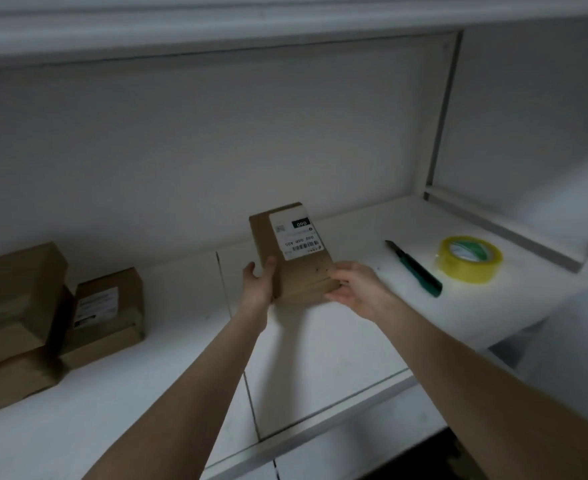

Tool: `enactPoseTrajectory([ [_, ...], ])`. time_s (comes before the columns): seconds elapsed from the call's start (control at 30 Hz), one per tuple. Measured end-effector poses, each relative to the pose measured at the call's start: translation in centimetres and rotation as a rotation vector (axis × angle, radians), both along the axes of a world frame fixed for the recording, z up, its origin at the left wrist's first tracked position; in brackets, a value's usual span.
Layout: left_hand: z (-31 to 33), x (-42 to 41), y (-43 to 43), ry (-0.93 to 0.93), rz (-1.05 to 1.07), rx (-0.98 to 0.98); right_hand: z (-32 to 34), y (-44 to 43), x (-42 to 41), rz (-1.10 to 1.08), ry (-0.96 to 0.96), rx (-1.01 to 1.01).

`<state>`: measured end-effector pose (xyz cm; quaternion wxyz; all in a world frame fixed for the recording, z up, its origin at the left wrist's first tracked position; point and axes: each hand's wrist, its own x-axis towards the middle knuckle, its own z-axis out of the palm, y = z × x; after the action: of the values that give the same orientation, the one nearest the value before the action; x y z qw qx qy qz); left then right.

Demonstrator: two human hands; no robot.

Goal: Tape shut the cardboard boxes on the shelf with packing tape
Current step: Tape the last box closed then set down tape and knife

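White shelf (320, 358) boards fill the head view, with a pale wall behind and another board above. Near the middle, a small cardboard box (306, 275) with a white shipping label (296, 235) is held between both hands, just above the shelf or resting on it; which one cannot be told. The left hand (259, 282) grips the left side with the thumb laid on the top face. The right hand (354, 289) curls its fingers round the near right corner, so both hands hold the box and nothing else. It seems the person is holding it by the near end to put it in the free working place, with the near end towards them, probably so that the seam can be taped. To the right, near but apart, lie a green utility knife (415, 268) and a roll of yellow packing tape (465, 271), easy for the right hand to reach. At the left, well apart, a smaller labelled box (107, 313) leans beside a stack of larger boxes (11, 306). Nothing stands between the hands and the tape.
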<state>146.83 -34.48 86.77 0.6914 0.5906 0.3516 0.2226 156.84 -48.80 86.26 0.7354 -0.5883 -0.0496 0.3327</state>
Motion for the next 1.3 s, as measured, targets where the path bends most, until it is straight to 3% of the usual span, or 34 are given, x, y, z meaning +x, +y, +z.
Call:
enactPoseTrajectory([
  [0.13, 0.3, 2.2, -3.9, -0.074, -0.064, -0.021, 0.0, -4.5, 1.7, 0.039, 0.037, 0.063],
  [0.43, -1.4, 4.7, -6.6, -0.092, -0.138, 0.029, -0.9, -8.1, 4.8, 0.118, -0.030, -0.078],
  [0.7, -3.4, 7.6, -5.2, 0.064, -0.259, 0.519, -2.2, -6.7, 6.0, 0.057, -0.065, -0.145],
  [0.8, -4.8, 8.5, -5.1, 0.227, -0.309, 0.620, -2.5, -6.6, 6.4, 0.029, -0.138, -0.249],
  [1.03, -6.0, 8.8, -5.8, 0.344, -0.315, 0.773, -2.3, -6.4, 8.0, 0.148, -0.375, -0.521],
  [1.3, -6.4, 8.6, -5.9, 0.419, -0.346, 0.850, -2.6, -6.3, 9.4, 0.257, -0.326, -0.558],
])
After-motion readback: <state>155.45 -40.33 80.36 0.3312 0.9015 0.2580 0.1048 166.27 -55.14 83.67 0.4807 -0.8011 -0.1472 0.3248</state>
